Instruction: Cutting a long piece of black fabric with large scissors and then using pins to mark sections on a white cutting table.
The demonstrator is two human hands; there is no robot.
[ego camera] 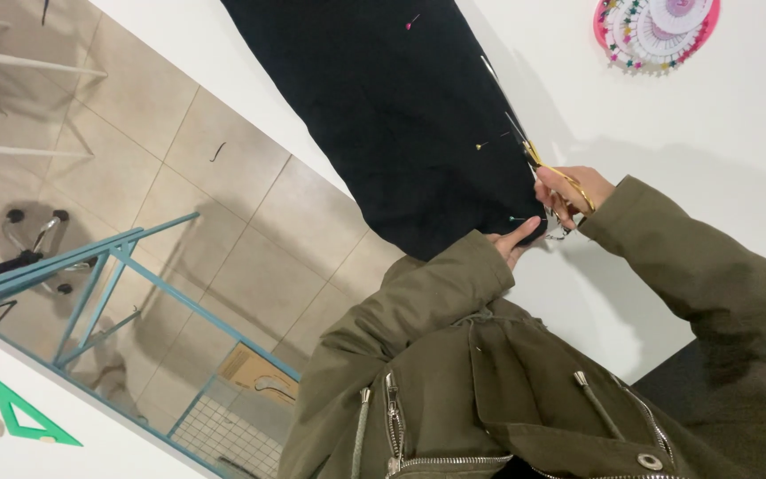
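Olive jacket sleeves are framing both hands. Right hand is gripping gold-handled scissors, blades pointing toward eleven o'clock along black fabric. Left hand, fingers narrow, is pressing the fabric edge. Pin wheel is holding pins at one o'clock.

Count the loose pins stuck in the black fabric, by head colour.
Pink-headed pin, top of the black fabric: 1
Yellow-headed pin, near the gold-handled scissors in the right hand: 1
Green-headed pin, by the left hand: 1
Total: 3
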